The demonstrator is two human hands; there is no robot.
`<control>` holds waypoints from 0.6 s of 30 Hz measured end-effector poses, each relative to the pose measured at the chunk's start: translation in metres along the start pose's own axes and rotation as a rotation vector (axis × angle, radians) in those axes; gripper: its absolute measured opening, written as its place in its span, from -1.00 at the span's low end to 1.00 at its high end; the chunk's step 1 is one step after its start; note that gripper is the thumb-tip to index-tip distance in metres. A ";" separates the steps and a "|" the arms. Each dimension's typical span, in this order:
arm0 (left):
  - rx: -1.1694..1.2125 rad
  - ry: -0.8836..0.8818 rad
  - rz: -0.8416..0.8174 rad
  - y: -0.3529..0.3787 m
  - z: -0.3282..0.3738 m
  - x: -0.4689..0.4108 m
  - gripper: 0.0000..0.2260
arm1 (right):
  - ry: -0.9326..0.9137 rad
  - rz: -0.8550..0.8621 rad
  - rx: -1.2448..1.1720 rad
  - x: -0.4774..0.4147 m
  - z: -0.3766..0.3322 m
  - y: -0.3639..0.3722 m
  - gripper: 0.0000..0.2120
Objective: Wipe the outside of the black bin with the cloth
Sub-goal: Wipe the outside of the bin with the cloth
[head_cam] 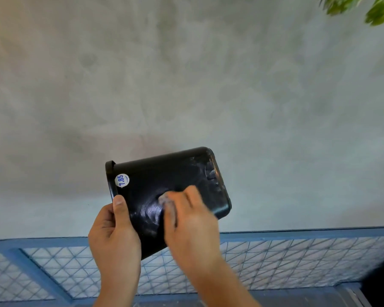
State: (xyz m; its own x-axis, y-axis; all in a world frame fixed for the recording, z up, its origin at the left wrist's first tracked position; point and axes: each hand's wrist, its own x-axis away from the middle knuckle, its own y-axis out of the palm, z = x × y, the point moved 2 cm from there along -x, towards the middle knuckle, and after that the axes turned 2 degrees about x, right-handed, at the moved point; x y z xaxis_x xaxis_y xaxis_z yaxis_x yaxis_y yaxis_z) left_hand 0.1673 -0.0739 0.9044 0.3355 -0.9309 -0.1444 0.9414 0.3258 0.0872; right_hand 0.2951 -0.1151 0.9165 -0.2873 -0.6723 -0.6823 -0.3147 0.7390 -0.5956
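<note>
Both forearms rise from 6 o'clock. The left hand [114, 235] has its grip clamped on the rim of the bin [164, 173], thumb on the outer wall. The right hand [191, 224], blurred, has its grip closed over a pale cloth [165, 201] and presses it against the bin's side.

The bin is held in the air at centre frame, tipped on its side, with its mouth towards 9 o'clock and its base towards 3 o'clock. A round sticker [122, 180] sits near the rim. Its inside faces away, so I cannot tell what, if anything, it holds.

Wiping looks to be mid-way. The wall beside the cloth shines wet, while pale smears [211, 173] show near the base at 2 o'clock. The next move likely calls for carrying the cloth out to those marks, then turning the bin in the left hand to bring unseen sides round.

A blue mesh frame [275, 258] lies below, a grey surface [186, 85] beyond, and leaves [377, 9] at 1 o'clock.
</note>
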 end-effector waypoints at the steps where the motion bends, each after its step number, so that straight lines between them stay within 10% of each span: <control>1: 0.013 0.000 0.002 0.000 0.000 -0.001 -0.59 | -0.039 -0.013 -0.005 0.002 -0.008 0.005 -0.75; 8: 0.043 -0.010 -0.019 0.001 0.001 0.001 -0.58 | 0.184 0.164 0.023 -0.043 0.050 -0.020 -0.79; 14: 0.079 -0.051 -0.019 0.001 0.003 -0.001 -0.59 | -0.024 0.027 -0.066 0.023 0.011 -0.006 -0.78; 18: 0.098 -0.069 -0.023 0.000 0.002 -0.003 -0.60 | 0.224 0.143 -0.093 0.006 0.064 -0.023 -0.86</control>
State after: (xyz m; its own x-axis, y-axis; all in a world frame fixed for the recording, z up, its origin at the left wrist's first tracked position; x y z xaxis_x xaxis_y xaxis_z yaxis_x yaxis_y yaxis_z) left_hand 0.1661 -0.0711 0.9064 0.3077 -0.9481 -0.0799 0.9399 0.2898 0.1807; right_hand 0.3581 -0.1331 0.8990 -0.5244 -0.5620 -0.6397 -0.3357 0.8269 -0.4512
